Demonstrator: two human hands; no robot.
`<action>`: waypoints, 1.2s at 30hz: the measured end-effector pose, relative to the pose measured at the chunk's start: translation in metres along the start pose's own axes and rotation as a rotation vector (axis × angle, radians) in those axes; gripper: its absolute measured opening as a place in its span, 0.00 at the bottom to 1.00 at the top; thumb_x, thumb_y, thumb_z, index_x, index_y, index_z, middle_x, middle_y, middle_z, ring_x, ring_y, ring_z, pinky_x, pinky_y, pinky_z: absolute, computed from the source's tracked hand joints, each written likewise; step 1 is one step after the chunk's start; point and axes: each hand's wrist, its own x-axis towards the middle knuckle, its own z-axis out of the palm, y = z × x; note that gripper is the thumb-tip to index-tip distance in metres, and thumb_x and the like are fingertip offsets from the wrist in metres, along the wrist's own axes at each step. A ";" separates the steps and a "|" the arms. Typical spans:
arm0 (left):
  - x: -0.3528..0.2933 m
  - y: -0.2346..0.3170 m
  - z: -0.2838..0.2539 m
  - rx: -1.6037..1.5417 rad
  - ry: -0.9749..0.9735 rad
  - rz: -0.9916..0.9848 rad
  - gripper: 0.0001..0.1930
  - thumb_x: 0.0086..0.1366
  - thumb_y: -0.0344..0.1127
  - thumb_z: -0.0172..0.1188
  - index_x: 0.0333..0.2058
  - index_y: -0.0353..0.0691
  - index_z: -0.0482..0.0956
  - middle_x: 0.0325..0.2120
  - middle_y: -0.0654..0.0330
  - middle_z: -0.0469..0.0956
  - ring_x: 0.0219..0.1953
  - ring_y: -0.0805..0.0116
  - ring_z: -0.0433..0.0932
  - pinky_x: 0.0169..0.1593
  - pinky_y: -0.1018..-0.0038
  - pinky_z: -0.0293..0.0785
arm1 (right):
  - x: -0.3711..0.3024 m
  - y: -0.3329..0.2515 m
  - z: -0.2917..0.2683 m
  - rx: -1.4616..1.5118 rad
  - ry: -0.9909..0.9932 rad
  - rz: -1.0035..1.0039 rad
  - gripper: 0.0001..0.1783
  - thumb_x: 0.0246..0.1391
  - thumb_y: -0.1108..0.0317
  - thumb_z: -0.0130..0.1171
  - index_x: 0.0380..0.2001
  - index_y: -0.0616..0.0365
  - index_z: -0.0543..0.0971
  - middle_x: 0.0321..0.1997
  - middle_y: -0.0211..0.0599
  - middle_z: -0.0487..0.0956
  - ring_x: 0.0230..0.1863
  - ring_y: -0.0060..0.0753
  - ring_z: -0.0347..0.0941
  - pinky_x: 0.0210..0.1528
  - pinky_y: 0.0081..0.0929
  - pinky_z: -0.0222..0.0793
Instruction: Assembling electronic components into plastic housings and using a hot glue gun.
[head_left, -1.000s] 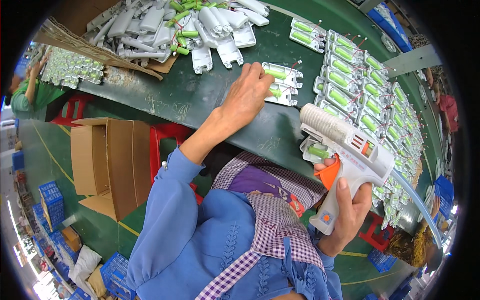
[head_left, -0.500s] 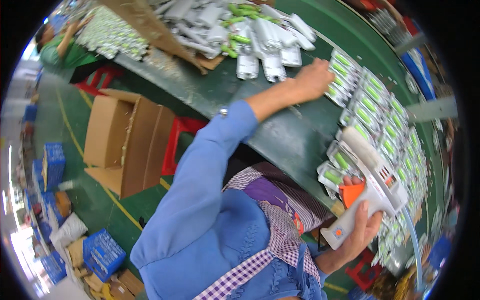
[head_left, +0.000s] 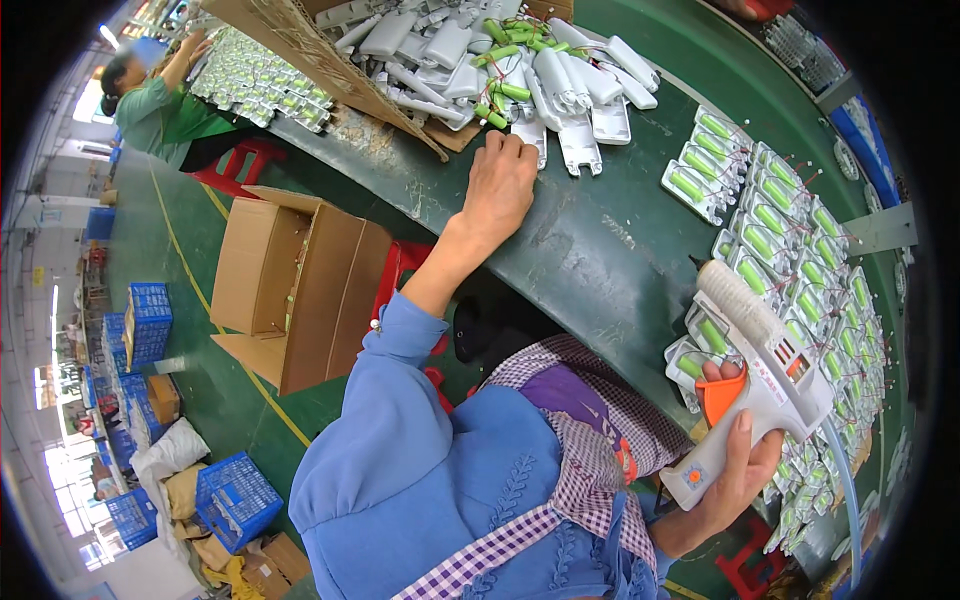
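Observation:
My right hand (head_left: pixel 735 475) grips a white hot glue gun (head_left: pixel 752 380) by its handle, fingers at the orange trigger (head_left: pixel 721 396). Its dark nozzle points toward the rows of white plastic casings (head_left: pixel 765 215), each with a green battery cell and thin wires inside. My left hand (head_left: pixel 500 185) is at the near edge of a heap of loose white casings (head_left: pixel 580 85). Its fingers are curled, knuckles up, close to a green battery cell (head_left: pixel 490 115) and a casing end. Whatever lies under those fingertips, if anything, is hidden.
A cardboard box (head_left: pixel 345 70) lies on the green worktable (head_left: pixel 580 240) beside the heap. Left of the table stand an open carton (head_left: pixel 330 290) and red stools (head_left: pixel 240 165). A co-worker (head_left: pixel 155 115) sits farther along by more casings. A blue hose (head_left: pixel 845 490) trails from the glue gun.
My left hand has moved left from the casing rows to the heap's near edge. The glue gun stays in my right hand. The whole view has shifted slightly.

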 end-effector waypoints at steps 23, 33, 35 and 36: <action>0.077 -0.022 0.000 -0.039 -0.295 0.645 0.04 0.57 0.25 0.54 0.32 0.32 0.74 0.37 0.51 0.72 0.38 0.51 0.80 0.37 0.58 0.77 | -0.013 -0.001 0.002 -0.027 0.013 -0.003 0.28 0.60 0.76 0.47 0.61 0.75 0.56 0.51 0.65 0.74 0.51 0.56 0.76 0.58 0.46 0.69; 0.098 -0.022 -0.008 -0.967 -0.578 0.031 0.11 0.63 0.31 0.60 0.43 0.35 0.80 0.24 0.62 0.77 0.23 0.76 0.74 0.30 0.79 0.70 | -0.015 -0.002 -0.004 -0.046 0.009 -0.010 0.26 0.62 0.73 0.48 0.60 0.75 0.59 0.53 0.65 0.74 0.53 0.57 0.75 0.60 0.44 0.66; 0.098 -0.021 -0.010 -1.346 -0.541 -0.237 0.11 0.64 0.31 0.60 0.39 0.28 0.81 0.20 0.62 0.76 0.19 0.79 0.70 0.24 0.82 0.67 | -0.014 -0.006 0.002 -0.042 0.040 -0.016 0.27 0.60 0.74 0.48 0.60 0.75 0.58 0.52 0.65 0.74 0.52 0.56 0.75 0.58 0.45 0.69; 0.095 -0.022 -0.003 -1.371 -0.540 -0.239 0.12 0.63 0.31 0.60 0.41 0.28 0.80 0.21 0.62 0.76 0.19 0.79 0.70 0.23 0.82 0.67 | -0.014 -0.007 0.003 -0.038 0.070 -0.023 0.28 0.59 0.76 0.48 0.61 0.75 0.57 0.51 0.66 0.74 0.51 0.56 0.76 0.55 0.45 0.72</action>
